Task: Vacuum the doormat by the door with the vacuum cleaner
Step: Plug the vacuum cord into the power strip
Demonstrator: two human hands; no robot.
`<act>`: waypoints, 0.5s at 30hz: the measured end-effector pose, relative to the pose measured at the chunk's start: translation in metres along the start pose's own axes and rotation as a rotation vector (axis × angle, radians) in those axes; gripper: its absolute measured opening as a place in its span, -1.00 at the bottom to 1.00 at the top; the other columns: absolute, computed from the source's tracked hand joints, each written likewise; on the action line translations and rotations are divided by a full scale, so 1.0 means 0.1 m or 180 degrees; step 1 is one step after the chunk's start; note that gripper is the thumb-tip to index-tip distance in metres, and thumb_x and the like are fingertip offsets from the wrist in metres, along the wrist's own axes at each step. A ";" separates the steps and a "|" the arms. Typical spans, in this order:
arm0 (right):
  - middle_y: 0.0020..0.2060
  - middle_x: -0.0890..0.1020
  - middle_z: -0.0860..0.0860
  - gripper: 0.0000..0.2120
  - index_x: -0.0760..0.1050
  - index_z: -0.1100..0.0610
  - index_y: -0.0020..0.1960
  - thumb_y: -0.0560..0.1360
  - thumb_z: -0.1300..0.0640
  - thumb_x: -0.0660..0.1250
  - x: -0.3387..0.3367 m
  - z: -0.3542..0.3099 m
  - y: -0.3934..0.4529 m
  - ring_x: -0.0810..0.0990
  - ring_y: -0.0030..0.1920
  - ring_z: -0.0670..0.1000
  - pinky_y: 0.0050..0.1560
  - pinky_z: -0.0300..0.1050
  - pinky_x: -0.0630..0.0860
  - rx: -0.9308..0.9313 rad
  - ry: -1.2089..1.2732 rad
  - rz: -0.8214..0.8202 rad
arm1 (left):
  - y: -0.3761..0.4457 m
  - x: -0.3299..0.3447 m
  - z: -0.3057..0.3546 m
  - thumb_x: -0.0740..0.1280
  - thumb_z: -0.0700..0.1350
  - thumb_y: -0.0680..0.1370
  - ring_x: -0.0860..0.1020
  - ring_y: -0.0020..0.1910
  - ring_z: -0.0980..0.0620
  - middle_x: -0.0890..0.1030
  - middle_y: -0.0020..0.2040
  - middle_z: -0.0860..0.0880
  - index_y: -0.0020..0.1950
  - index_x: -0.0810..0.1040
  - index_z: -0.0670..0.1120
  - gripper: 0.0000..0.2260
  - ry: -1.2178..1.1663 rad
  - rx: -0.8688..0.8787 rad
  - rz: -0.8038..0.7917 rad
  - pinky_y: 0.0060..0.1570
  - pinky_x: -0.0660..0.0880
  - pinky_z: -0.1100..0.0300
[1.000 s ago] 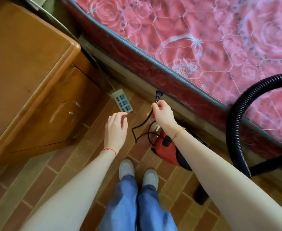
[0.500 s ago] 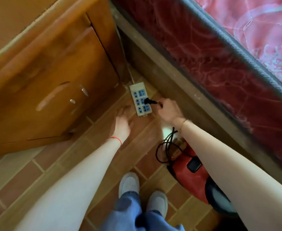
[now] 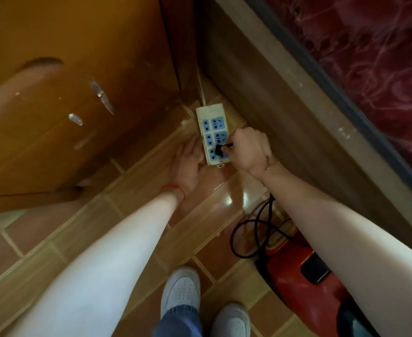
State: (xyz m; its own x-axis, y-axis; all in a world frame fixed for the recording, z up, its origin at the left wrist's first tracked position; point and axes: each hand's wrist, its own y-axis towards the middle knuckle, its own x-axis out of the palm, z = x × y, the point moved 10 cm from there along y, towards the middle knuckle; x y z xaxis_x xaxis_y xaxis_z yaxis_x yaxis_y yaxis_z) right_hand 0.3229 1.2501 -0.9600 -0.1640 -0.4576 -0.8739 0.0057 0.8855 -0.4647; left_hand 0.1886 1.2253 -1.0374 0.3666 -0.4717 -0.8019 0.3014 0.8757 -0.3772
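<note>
A white power strip (image 3: 209,113) with blue sockets lies on the tiled floor between a wooden cabinet and the bed frame. My right hand (image 3: 250,148) pinches the black plug (image 3: 219,150) over the strip's nearest socket. My left hand (image 3: 187,164) lies flat and open on the floor, its fingers against the strip's left edge. The plug's black cord (image 3: 256,229) loops back to the red vacuum cleaner (image 3: 295,280) at the lower right, partly hidden by my right forearm. No doormat is in view.
A wooden cabinet (image 3: 66,105) with a handled drawer fills the left. The bed frame (image 3: 297,98) and a red mattress (image 3: 382,57) run along the right. My white shoes (image 3: 180,293) stand on the tiles at the bottom.
The view has dropped closer to the floor. My right hand has brought the plug down onto the strip's nearest socket. My left hand has settled flat beside the strip.
</note>
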 end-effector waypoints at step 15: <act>-0.03 0.66 0.10 -0.75 0.64 0.08 0.09 0.53 -0.02 0.31 0.08 -0.27 0.06 0.63 -0.03 0.14 -0.12 -0.07 0.46 -0.0588 -0.0521 -0.0112 | 0.03 0.01 0.04 0.36 -0.10 0.52 0.14 0.47 -0.10 0.06 0.57 0.01 0.57 0.05 -0.03 -0.29 -0.0034 0.0181 0.0005 0.41 0.19 0.01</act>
State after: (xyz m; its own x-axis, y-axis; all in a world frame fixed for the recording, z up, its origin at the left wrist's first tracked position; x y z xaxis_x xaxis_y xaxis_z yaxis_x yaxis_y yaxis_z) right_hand 0.2947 1.2543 -0.9659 0.0012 -0.4821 -0.8761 -0.1801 0.8617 -0.4744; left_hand 0.1936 1.2270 -1.0370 0.3764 -0.4716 -0.7974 0.3502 0.8693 -0.3488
